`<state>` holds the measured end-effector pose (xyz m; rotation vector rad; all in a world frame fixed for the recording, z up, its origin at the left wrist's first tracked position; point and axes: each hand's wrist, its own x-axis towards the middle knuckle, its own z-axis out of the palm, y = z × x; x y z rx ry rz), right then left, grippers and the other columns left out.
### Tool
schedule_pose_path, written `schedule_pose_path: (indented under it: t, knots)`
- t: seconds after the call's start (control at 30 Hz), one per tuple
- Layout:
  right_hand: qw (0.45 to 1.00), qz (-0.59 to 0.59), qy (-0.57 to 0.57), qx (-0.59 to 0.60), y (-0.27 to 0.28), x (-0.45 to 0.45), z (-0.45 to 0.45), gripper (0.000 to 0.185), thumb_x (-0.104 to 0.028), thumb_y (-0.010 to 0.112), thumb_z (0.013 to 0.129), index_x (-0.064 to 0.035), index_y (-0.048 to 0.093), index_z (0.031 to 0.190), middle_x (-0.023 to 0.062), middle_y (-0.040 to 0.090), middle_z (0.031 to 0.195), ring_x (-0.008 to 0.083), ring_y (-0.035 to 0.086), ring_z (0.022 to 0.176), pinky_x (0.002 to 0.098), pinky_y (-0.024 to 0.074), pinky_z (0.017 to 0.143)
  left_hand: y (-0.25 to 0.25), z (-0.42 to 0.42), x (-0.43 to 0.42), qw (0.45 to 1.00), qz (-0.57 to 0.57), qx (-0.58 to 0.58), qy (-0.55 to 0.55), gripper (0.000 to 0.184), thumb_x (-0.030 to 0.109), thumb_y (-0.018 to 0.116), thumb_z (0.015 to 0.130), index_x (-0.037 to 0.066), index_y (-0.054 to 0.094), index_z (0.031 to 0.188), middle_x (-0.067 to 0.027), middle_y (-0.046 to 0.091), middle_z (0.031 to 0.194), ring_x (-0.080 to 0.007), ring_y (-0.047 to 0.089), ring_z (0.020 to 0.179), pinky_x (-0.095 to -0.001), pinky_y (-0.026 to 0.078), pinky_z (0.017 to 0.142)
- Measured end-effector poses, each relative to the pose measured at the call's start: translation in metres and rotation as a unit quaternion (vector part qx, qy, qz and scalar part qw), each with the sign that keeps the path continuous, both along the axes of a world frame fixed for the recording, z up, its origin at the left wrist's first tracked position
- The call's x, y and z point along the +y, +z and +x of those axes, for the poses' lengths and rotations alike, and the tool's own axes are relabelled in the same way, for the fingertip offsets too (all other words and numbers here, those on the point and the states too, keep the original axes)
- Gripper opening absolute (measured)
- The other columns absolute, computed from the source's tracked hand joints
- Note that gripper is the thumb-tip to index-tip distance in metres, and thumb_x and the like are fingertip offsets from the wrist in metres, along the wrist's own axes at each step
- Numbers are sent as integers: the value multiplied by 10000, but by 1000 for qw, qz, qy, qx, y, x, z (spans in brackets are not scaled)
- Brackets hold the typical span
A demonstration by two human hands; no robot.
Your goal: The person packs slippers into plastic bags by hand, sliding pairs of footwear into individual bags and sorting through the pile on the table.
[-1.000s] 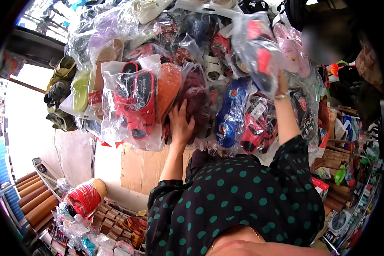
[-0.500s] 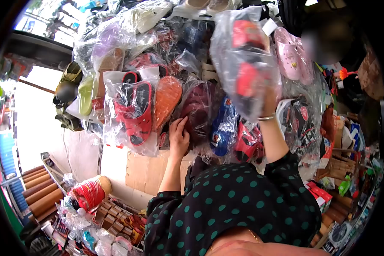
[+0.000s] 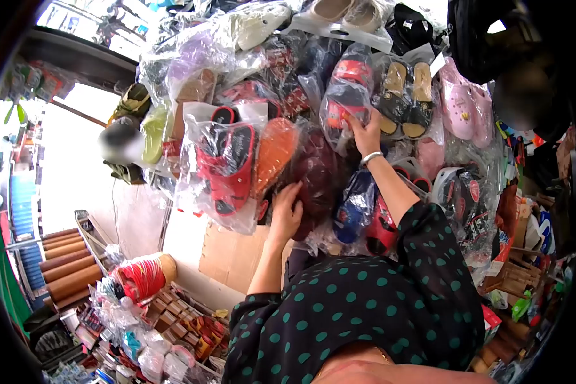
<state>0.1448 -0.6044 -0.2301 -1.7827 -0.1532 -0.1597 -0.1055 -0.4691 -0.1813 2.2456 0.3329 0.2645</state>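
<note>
My right hand (image 3: 366, 134), with a silver bangle at the wrist, grips the lower edge of a clear bag of red-and-black slides (image 3: 351, 67). These lie among the bagged footwear, left of black sandals with tan insoles (image 3: 404, 96). My left hand (image 3: 287, 212) rests against a maroon bagged pair (image 3: 315, 169), its fingers loosely bent and apart. Beside that hand are an orange sandal (image 3: 276, 153) and a bagged pair of red-and-black slides (image 3: 227, 166). Blue bagged sandals (image 3: 355, 208) lie below my right forearm.
Pink clogs (image 3: 461, 105) lie at the right of the pile and white shoes (image 3: 253, 29) at the back. A red cord spool (image 3: 141, 278) and brown rolls (image 3: 70, 272) stand at lower left. Stacked goods (image 3: 525, 269) fill the right side.
My right hand has carried the bagged red-and-black slides away from me and lowered them onto the pile, uncovering the tan-insoled sandals. My left hand stays by the maroon pair.
</note>
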Motion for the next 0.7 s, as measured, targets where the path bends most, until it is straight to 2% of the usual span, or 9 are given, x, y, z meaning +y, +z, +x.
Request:
schedule_pose_path:
  t: [0.03, 0.1, 0.2, 0.27, 0.33, 0.47, 0.53, 0.57, 0.7]
  knots:
    - [1000, 2, -8, -4, 2, 4, 0, 450, -126, 735, 749, 5, 500, 1110, 164, 527, 1109, 245, 516, 1011, 336, 444, 814, 12, 0, 11, 999, 8, -41, -18, 420, -8, 549, 750, 46, 574, 1166, -167, 557, 1155, -342, 509, 1109, -422, 366, 971]
    - [937, -216, -77, -262, 47, 11, -16, 446, -101, 693, 742, -5, 506, 1135, 171, 516, 1132, 296, 503, 1031, 366, 435, 831, 50, 0, 41, 989, 66, -130, -14, 412, -56, 585, 706, 42, 611, 1105, -151, 612, 1060, -331, 568, 1036, -409, 430, 922]
    - [962, -98, 77, -242, 97, 52, -45, 458, -133, 669, 741, -26, 513, 1159, 172, 518, 1158, 328, 498, 1053, 401, 408, 880, 80, 0, 106, 975, 144, -155, 69, 420, 118, 703, 681, 62, 625, 1090, -141, 541, 1204, -365, 450, 1185, -477, 320, 1012]
    - [936, -176, 251, -172, 90, 87, -55, 460, -218, 655, 764, -50, 520, 1170, 170, 518, 1181, 342, 479, 1092, 416, 391, 912, 80, 11, 139, 979, 170, -80, 81, 409, 175, 736, 656, 68, 632, 1037, -135, 517, 1236, -366, 393, 1231, -500, 274, 1028]
    - [914, -301, 241, -129, 52, 125, -64, 589, -394, 664, 752, -76, 488, 1216, 161, 523, 1186, 343, 481, 1097, 452, 368, 931, 77, 17, 157, 977, 196, 3, 87, 409, 233, 769, 630, 75, 638, 984, -128, 493, 1267, -367, 336, 1277, -524, 228, 1043]
    - [884, -427, 187, 23, 43, 151, -63, 776, -543, 724, 636, -71, 484, 1202, 186, 537, 1192, 344, 501, 1121, 429, 376, 959, 62, 18, 174, 976, 208, -57, 11, 258, 178, 768, 635, 58, 562, 730, -139, 555, 1179, -390, 336, 1277, -502, 270, 1037]
    - [913, -305, 211, 173, 47, 136, -59, 825, -568, 738, 613, -20, 486, 1176, 211, 604, 1075, 360, 578, 1021, 412, 449, 875, 46, 7, 188, 988, 71, -132, 44, 201, 107, 747, 661, 64, 551, 682, -115, 595, 1094, -373, 384, 1252, -500, 267, 1030]
    - [919, -302, 203, 150, 31, 128, -53, 825, -592, 742, 597, 28, 530, 1098, 226, 640, 960, 361, 627, 922, 393, 495, 785, 52, 3, 191, 985, 1, -153, 78, 178, 34, 708, 684, 49, 531, 665, -115, 624, 1009, -364, 443, 1208, -482, 310, 1015]
    - [922, -28, 291, 253, 58, 113, -41, 436, -351, 748, 733, -4, 622, 965, 40, 641, 851, 94, 580, 784, 254, 480, 703, 57, -33, 239, 941, -217, -213, 146, 166, 50, 619, 755, 22, 469, 691, -183, 606, 1024, -307, 517, 1110, -445, 333, 1002]
